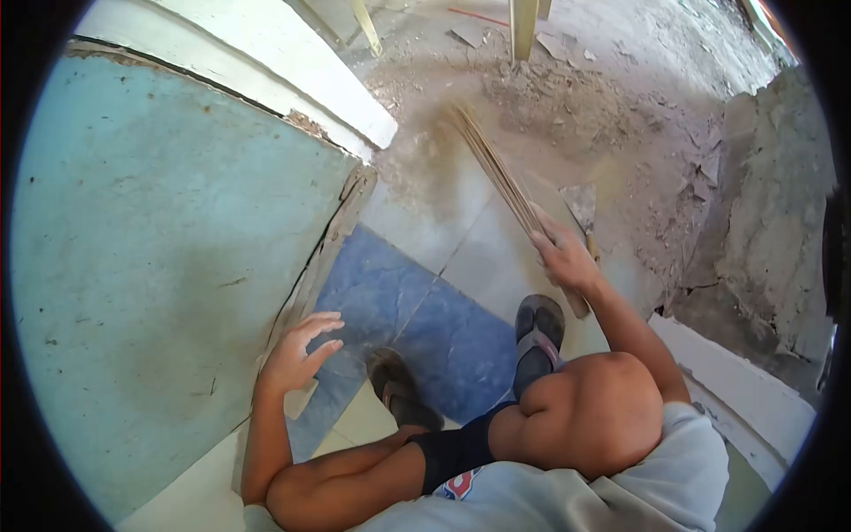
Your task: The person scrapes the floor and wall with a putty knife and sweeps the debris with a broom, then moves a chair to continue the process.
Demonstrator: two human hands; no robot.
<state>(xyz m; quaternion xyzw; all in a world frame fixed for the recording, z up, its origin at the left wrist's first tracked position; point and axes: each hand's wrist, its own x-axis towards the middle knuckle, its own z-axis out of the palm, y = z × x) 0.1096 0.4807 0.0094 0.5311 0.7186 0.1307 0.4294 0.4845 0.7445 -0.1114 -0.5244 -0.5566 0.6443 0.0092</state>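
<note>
My right hand [567,255] is closed around a stick broom [496,168], a bundle of thin brown sticks. Its tips point up and to the left, blurred over the dusty floor, while the butt end pokes out below my palm. Just beyond that hand lies a scraper [580,206] with a flat blade, its handle partly hidden by my fingers. My left hand [297,353] is empty, fingers apart, held beside the teal wall [177,248] above the blue tiles [390,284].
Dirt and paint flakes [567,97] cover the floor ahead, around a wooden leg [523,27]. A white door frame [292,80] rises at upper left. Rough, broken wall [780,195] stands at right. My sandalled feet rest on the tiles, knees bent.
</note>
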